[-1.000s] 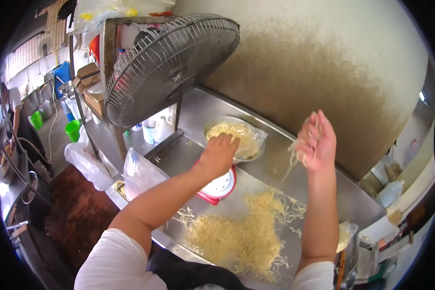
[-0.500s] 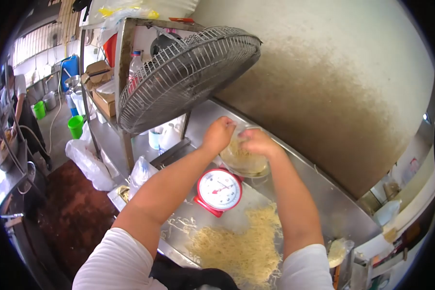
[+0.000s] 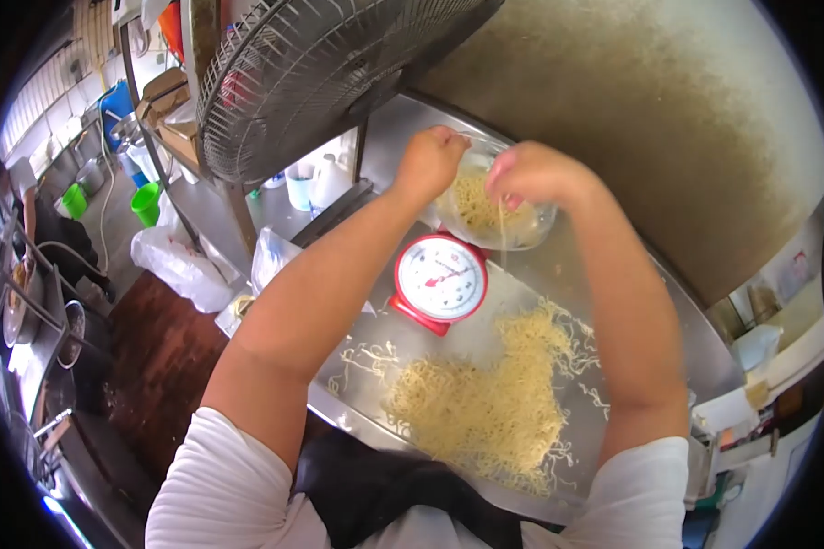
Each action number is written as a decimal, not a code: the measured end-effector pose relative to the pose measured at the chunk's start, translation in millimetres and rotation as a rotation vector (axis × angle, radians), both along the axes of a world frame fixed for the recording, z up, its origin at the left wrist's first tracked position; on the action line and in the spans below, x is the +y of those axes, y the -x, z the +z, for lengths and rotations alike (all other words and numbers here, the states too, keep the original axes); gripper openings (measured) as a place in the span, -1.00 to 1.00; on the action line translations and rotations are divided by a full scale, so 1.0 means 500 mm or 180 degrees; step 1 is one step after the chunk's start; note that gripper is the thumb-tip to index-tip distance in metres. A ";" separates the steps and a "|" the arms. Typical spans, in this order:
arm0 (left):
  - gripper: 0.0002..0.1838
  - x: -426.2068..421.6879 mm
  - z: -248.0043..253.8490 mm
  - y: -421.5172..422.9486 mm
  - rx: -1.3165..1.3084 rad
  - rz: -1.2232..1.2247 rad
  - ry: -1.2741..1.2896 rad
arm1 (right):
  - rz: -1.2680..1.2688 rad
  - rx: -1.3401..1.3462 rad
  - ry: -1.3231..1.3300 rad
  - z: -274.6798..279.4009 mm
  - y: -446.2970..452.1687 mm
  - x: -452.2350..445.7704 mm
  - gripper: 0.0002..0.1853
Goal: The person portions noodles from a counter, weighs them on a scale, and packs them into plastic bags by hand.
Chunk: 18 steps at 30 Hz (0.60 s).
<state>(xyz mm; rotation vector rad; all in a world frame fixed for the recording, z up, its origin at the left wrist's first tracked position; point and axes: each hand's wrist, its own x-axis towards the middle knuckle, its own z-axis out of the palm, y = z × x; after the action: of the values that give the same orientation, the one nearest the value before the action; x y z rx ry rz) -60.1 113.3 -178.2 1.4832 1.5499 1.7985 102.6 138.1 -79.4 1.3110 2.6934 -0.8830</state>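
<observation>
Behind the dial of a red kitchen scale [image 3: 440, 277], a clear plastic bag [image 3: 533, 231] holds a clump of yellow noodles [image 3: 478, 203]. My left hand [image 3: 432, 165] is closed on the upper left edge of this bag. Over the bag's mouth, my right hand [image 3: 542, 174] has its fingers pinched together, with a few noodle strands [image 3: 503, 220] hanging from them. What the scale's pan looks like is hidden by the bag. A wide heap of loose noodles [image 3: 481, 403] lies on the metal table nearer to me.
A large caged fan [image 3: 311, 91] hangs close above my left arm, beside a metal shelf post [image 3: 241, 215]. White plastic bags [image 3: 178, 265] are at the left. A wall [image 3: 632, 137] stands behind the table. Another person [image 3: 59, 233] works at the far left.
The camera view has tipped down, showing more of the table. My left hand keeps hold of the bag, while noodle strands now hang visibly from my right hand.
</observation>
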 end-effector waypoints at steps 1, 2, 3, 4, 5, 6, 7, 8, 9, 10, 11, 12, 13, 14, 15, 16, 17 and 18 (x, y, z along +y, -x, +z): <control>-0.71 0.000 -0.002 -0.002 -0.0046 -0.0007 0.0050 | -0.0255 0.0444 0.0013 0.032 0.001 -0.025 -0.74; -0.71 0.000 -0.006 -0.005 -0.0097 -0.0015 0.0099 | -0.0514 0.0881 0.0026 0.058 0.002 -0.046 -0.74; -0.71 0.001 -0.009 -0.007 -0.0056 -0.0002 0.0099 | -0.0621 0.1400 0.0248 0.069 0.002 -0.043 -0.74; -0.71 0.001 -0.009 -0.008 -0.0011 0.0011 0.0092 | -0.0727 0.1921 0.0468 0.079 0.003 -0.035 -0.74; -0.71 0.002 -0.009 -0.010 0.0034 0.0026 0.0082 | -0.0808 0.2410 0.0564 0.080 0.009 -0.030 -0.78; -0.72 0.003 -0.010 -0.013 -0.0019 -0.0012 0.0063 | -0.0839 0.2870 0.0626 0.082 0.015 -0.035 -0.80; -0.72 0.004 -0.012 -0.016 -0.0077 -0.0041 0.0036 | -0.0857 0.3325 0.0689 0.084 0.022 -0.042 -0.81; -0.72 0.007 -0.013 -0.017 -0.0139 -0.0064 0.0008 | -0.0868 0.3773 0.0759 0.087 0.031 -0.045 -0.82; -0.72 0.012 -0.013 -0.017 -0.0147 -0.0067 0.0029 | -0.0873 0.3906 0.0679 0.087 0.036 -0.042 -0.82; -0.72 0.016 -0.015 -0.017 -0.0160 -0.0072 0.0062 | -0.0858 0.3945 0.0604 0.083 0.040 -0.041 -0.82; -0.71 0.020 -0.020 -0.016 -0.0167 -0.0080 0.0103 | -0.0850 0.3991 0.0534 0.074 0.042 -0.047 -0.82; -0.71 0.018 -0.019 -0.016 -0.0178 -0.0086 0.0141 | -0.0837 0.4044 0.0458 0.068 0.046 -0.056 -0.82; -0.71 0.018 -0.018 -0.017 -0.0185 -0.0099 0.0178 | -0.0860 0.4044 0.0547 0.058 0.050 -0.061 -0.82; -0.71 0.017 -0.018 -0.015 -0.0191 -0.0123 0.0207 | -0.0594 0.3854 0.0673 0.043 0.048 -0.057 -0.83; -0.71 0.016 -0.020 -0.012 -0.0199 -0.0118 0.0172 | -0.0335 0.3657 0.0791 0.024 0.040 -0.046 -0.83; -0.71 0.016 -0.020 -0.010 -0.0206 -0.0118 0.0130 | -0.0079 0.3456 0.0898 0.007 0.030 -0.034 -0.83; -0.71 0.016 -0.020 -0.009 -0.0213 -0.0122 0.0089 | 0.0137 0.2775 0.1079 -0.007 0.019 -0.022 -0.80; -0.71 0.017 -0.017 -0.007 -0.0251 -0.0085 0.0107 | 0.0282 0.1696 -0.0263 -0.030 0.012 -0.005 -0.80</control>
<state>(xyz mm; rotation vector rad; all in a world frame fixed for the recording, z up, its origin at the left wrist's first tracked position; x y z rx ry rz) -56.4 121.6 -186.7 1.3939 1.5080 1.7851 96.8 135.4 -94.2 1.0770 3.1779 -1.2782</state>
